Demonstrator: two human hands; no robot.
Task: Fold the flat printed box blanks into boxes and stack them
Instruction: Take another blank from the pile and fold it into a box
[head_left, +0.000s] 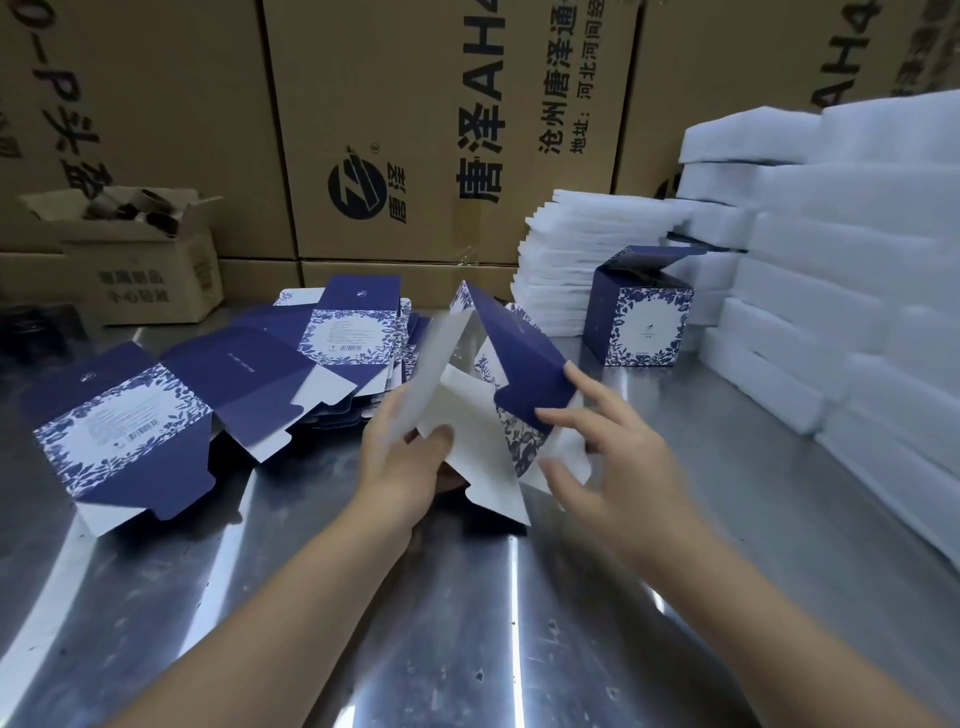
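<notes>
Just above the steel table (467, 623), the half-folded box blank (498, 395) is held between the two hands, near the middle of the view. Its long axis runs from the lower flap, close to the person, up and away to a pointed top flap, and it leans a little to the left. The white inner side faces the person and the left. The dark blue printed panel faces right, with a strip of flower pattern under it.

The left hand (410, 457) grips the blank from the left side. Its thumb presses on the white inner face and the other fingers are curled behind the card. The right hand (618, 447) is on the right side of the blank with the fingers spread and quite straight. The forefinger tip touches the edge of the blue panel, and the thumb lies before a white flap lower down. I cannot tell if this thumb really presses on it.

To the left of the hands, flat blanks (130, 415) lie on the table, printed side up, in a loose pile that goes back toward the wall. One folded box (641, 317) stands upright at the right rear with its lid flap open. It is just beside a stack of white foam sheets (556, 260), and larger foam blocks (831, 260) are piled along the right.

At the left rear a small carton (145, 270) stands open. Inside are dark round things (135, 210), too blurred to name. Big cartons (415, 130) form the wall behind.
</notes>
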